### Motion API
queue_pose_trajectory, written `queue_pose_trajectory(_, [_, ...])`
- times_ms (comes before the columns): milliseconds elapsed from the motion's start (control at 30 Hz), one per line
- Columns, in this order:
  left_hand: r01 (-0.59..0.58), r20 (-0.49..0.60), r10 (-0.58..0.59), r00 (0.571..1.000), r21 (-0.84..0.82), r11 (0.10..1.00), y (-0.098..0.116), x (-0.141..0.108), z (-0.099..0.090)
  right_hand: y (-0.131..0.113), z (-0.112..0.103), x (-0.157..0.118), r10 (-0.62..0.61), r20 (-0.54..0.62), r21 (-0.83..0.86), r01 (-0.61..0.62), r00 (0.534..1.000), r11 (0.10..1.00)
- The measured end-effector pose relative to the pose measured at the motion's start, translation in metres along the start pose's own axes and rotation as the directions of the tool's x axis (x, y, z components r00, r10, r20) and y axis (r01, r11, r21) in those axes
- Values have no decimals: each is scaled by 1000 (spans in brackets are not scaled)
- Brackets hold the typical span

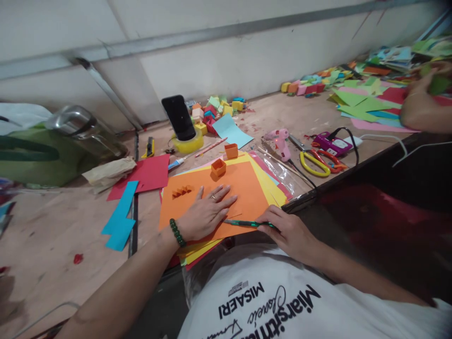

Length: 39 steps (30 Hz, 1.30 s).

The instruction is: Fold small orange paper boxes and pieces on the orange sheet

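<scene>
My left hand point(206, 214) lies flat with fingers spread on an orange paper sheet point(247, 181), the top of a stack of coloured sheets. In my right hand point(284, 228) is a green and black utility knife point(247, 223), its tip close to my left fingers and over the orange sheet. A thin slit or strip edge shows in the paper just above the knife. Two small folded orange paper boxes point(218, 167) stand at the sheet's far edge. A zigzag-folded orange strip point(181, 190) rests to the left of my left hand.
A phone point(179, 117) leans in a yellow tape roll point(189, 142). To the right lie a pink glue gun point(280, 143), yellow-handled scissors point(314, 165) and a purple plug adapter point(332, 143). Blue strips point(122, 216) lie left. Another person's arm point(423, 103) is at far right.
</scene>
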<state>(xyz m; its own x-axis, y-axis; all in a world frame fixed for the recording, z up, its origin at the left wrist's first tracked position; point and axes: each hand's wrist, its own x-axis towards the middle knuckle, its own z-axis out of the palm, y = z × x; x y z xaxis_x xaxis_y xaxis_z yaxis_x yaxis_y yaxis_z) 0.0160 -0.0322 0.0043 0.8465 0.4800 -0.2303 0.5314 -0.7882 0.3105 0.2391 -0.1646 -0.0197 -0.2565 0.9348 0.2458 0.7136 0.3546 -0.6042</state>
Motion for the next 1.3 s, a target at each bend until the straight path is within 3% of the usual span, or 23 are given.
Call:
queue_pose_trajectory(133, [-14,-32,14,999,-9,1000,-2,0,2,2,-5,-4,-38,66,138,29,997,990])
queue_pose_trajectory(233, [-20,-70,20,997,-1,1000,-3,-1,2,15,-19,-4,38,-159,70,-27,987,997])
queue_pose_trajectory(300, [-37,-99,38,994,9,999,-2,-1,1,29,-31,0,106,-362,-46,-131,926,990])
queue_pose_trajectory(333, [-49,-110,50,993,12,999,-2,-2,0,36,-37,4,130,-409,-111,-191,903,975])
queue_pose_trajectory(433, [-83,-145,84,986,15,996,-2,-3,-1,55,-49,19,140,-454,-284,-292,880,913])
queue_pose_trajectory(533, [-105,-215,111,970,41,994,-2,-5,0,56,-48,35,45,-464,-376,-243,885,894])
queue_pose_trajectory(633, [-121,-302,143,942,91,988,-4,-7,3,37,-37,46,-86,-385,-336,-53,919,940])
queue_pose_trajectory(733, [-143,-385,170,907,97,985,-10,-6,7,14,-18,53,-220,-173,-230,177,960,957])
queue_pose_trajectory(800, [-144,-439,143,887,32,989,-12,-6,8,4,-5,57,-260,-50,-148,250,964,957])
queue_pose_trajectory(867, [-129,-492,61,869,-106,986,-11,-7,6,0,6,60,-273,-12,-106,270,962,957])
queue_pose_trajectory(933, [-119,-512,-52,857,-295,948,-8,-8,3,-1,15,64,-263,-45,-79,259,964,963])
queue_pose_trajectory(1000, [-127,-470,-127,873,-471,873,-3,-9,-1,0,20,67,-233,-117,-29,231,965,973])
queue_pose_trajectory(1067, [-142,-393,-121,912,-575,806,0,-10,-3,0,23,70,-207,-171,43,218,963,975])
queue_pose_trajectory(1167, [-173,-316,-37,948,-609,774,-1,-11,-4,1,22,69,-214,-159,150,238,964,960])
queue_pose_trajectory(1300, [-184,-402,-23,915,-469,864,-9,-10,-3,5,1,54,-138,-1,237,134,990,962])
